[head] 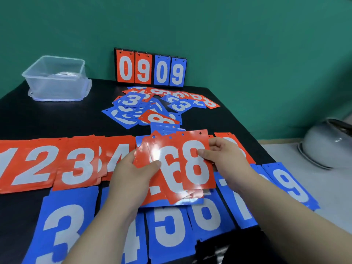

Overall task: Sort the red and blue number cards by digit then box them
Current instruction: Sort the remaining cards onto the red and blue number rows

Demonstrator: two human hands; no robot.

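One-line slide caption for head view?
Left hand and right hand hold fanned red cards, 8 on top, over sorted red row and blue row; unsorted pile, clear box behind.

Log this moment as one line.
phase: sorting | left hand: grips red card fan | right hand: pinches red 8 card | unsorted pile: mid-table

Teal-green wall behind a black table; pale grey floor at right, perhaps concrete
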